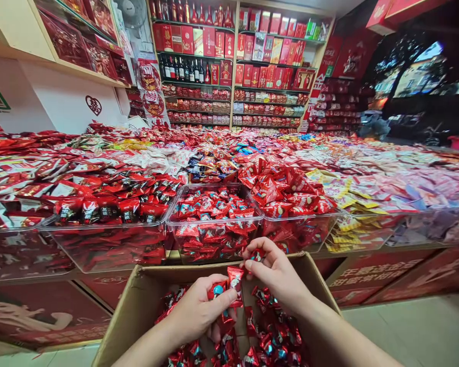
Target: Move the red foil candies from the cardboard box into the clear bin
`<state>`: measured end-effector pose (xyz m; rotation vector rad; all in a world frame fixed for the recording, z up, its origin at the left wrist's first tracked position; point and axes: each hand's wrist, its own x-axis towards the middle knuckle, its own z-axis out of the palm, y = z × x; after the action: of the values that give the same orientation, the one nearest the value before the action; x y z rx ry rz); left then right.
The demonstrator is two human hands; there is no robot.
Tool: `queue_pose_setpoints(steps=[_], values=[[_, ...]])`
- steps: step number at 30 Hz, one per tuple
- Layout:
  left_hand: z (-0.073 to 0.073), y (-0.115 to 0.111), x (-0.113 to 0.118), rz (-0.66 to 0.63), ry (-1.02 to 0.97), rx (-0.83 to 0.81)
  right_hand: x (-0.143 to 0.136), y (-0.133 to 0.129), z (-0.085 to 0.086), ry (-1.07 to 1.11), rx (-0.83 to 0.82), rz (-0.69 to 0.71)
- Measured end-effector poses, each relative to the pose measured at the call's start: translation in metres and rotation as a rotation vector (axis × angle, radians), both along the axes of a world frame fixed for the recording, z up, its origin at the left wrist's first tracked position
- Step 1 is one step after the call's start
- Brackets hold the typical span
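Observation:
Above an open cardboard box point(127, 311), my left hand point(199, 308) is closed on several red wrapped candies point(235, 283), one standing up between thumb and fingers. My right hand point(270, 267) pinches another red wrapped candy point(257, 255) just up and to the right. Loose red and blue wrapped candies point(277, 334) lie in the box below both hands, and part of its bottom shows between them. Directly behind the box stands a clear plastic bin point(214, 223) heaped with similar small candies point(210, 206).
Left of the middle bin is a bin of red and black packets point(107, 209); on its right are larger red packets point(286, 191), then yellow packets point(352, 196). Heaps of sweets cover the counter behind. Shelves point(235, 56) with bottles and red boxes line the back wall.

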<state>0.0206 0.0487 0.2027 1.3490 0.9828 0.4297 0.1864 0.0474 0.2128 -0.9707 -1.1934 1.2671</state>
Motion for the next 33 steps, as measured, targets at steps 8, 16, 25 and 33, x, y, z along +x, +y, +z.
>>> queue_pose_setpoints(steps=[8, 16, 25, 33], values=[[-0.008, -0.001, -0.003, -0.117, 0.096, 0.205, 0.009, -0.003, -0.002, -0.547, 0.277, 0.155], [-0.003, 0.002, -0.002, 0.038, -0.055, 0.021, 0.004, 0.0, -0.009, -0.488, 0.087, 0.018], [0.004, 0.006, -0.009, 0.209, -0.323, -0.21, 0.008, -0.004, -0.001, -0.554, 0.515, 0.147], [-0.001, 0.005, -0.007, 0.269, -0.446, -0.207, 0.006, 0.008, 0.061, -0.915, 0.834, -0.215]])
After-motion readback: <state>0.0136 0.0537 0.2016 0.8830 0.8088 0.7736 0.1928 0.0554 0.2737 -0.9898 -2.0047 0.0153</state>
